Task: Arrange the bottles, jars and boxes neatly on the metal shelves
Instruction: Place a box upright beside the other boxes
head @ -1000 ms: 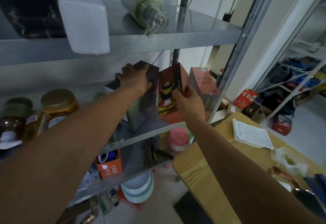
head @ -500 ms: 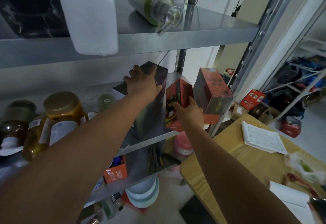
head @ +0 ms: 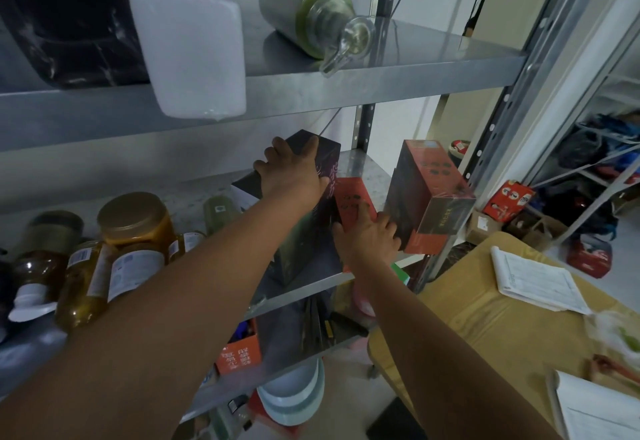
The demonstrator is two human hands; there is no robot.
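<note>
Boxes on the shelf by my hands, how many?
3. A dark box under the left hand, a red box in the right hand, and a red-and-black box at the right end of the shelf. Others may be hidden behind these.

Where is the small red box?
Head view, right of centre: the small red box is on the middle shelf between the dark box and the bigger red box.

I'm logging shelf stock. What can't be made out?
Head view:
small red box: lower part behind the right hand; grip or push unclear.
dark box: top covered by the left hand, print too dim.
jars: labels blurred, partly behind the left forearm.
black container: cut off by the top-left edge.
</note>
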